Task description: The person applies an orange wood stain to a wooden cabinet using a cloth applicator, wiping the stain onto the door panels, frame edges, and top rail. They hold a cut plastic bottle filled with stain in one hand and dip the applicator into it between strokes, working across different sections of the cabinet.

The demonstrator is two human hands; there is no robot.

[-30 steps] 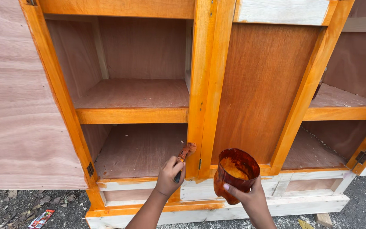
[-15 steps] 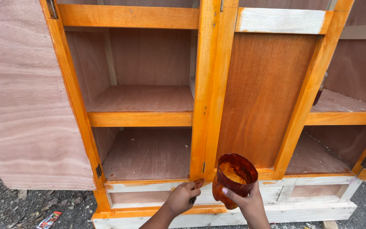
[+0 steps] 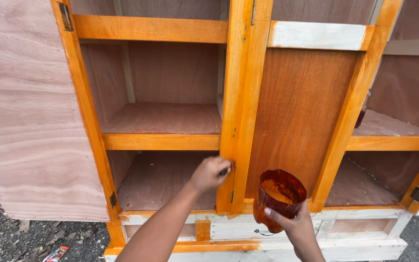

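A small red printed wrapper [image 3: 56, 253] lies on the dark gravel ground [image 3: 6, 237] at lower left. Beside the orange-varnished wooden cabinet [image 3: 161, 141], the left hand [image 3: 210, 173] grips a barely visible brush against the centre post; the right hand [image 3: 294, 224] grips a stained amber plastic cup [image 3: 278, 197].

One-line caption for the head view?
Left hand at the orange cabinet post; right hand holds a stained cup.

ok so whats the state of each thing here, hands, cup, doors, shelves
left hand: closed around a brush handle, at the middle post
right hand: grip on the cup from below
cup: upright, open, orange varnish inside
left door: swung open, unvarnished
middle panel: shut, stained brown
shelves: bare
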